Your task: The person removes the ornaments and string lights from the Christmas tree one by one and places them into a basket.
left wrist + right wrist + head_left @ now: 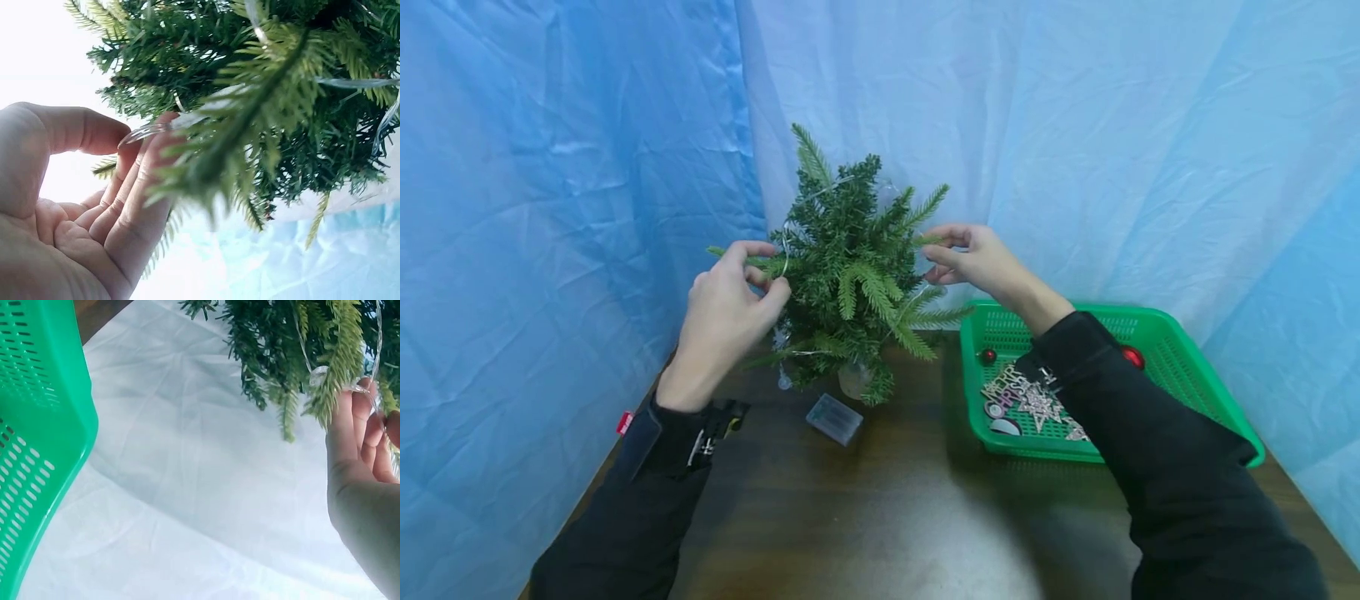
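A small green artificial Christmas tree [850,250] stands on the table, with a clear string of lights [787,242] running through its branches. On the tree's left side my left hand [730,304] pinches the clear light wire between thumb and fingers, as the left wrist view shows close up. My right hand [977,260] is at the right side branches. Its curled fingers hold the light wire [378,350] there, beside a light green branch tip [340,356]. In front of the tree's base [854,379] lies a clear battery box [834,418].
To the right is a green plastic basket [1206,375] under my right forearm. It holds a red ball [1132,357], a small dark red ball [988,356], glittery star ornaments [1039,404] and lettered pieces [1002,385]. Pale blue curtains [1075,125] hang behind the brown table [880,508].
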Action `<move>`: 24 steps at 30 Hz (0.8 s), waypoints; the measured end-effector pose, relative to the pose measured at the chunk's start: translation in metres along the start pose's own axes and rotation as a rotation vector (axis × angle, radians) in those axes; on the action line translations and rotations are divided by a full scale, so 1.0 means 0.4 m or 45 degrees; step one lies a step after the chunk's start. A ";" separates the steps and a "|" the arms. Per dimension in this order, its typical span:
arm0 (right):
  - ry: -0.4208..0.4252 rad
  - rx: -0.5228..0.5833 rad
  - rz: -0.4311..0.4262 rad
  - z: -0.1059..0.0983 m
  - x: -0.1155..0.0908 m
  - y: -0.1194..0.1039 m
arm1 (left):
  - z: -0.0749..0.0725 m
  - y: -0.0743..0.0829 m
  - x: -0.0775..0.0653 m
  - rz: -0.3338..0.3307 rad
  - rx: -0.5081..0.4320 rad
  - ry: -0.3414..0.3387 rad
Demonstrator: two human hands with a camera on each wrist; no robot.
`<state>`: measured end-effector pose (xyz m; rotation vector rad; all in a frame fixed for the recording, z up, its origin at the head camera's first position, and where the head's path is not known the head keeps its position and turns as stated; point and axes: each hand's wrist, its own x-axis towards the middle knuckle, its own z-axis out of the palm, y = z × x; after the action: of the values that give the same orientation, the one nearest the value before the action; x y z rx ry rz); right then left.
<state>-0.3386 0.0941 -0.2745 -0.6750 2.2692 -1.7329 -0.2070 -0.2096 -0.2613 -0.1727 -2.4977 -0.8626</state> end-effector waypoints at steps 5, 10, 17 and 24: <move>0.006 0.033 0.014 -0.016 -0.007 -0.009 | -0.027 0.008 -0.007 -0.008 -0.026 0.003; 0.040 0.060 0.017 -0.037 -0.011 -0.015 | -0.059 0.016 -0.004 -0.007 -0.066 0.024; 0.059 0.011 -0.017 -0.051 -0.019 -0.029 | -0.110 0.038 0.019 -0.021 -0.078 0.051; 0.098 -0.012 -0.014 -0.046 -0.013 -0.042 | -0.150 0.058 0.078 -0.033 -0.137 -0.005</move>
<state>-0.3380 0.1089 -0.2539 -0.6342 2.3303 -1.7837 -0.2035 -0.2291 -0.1926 -0.1780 -2.4631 -1.0089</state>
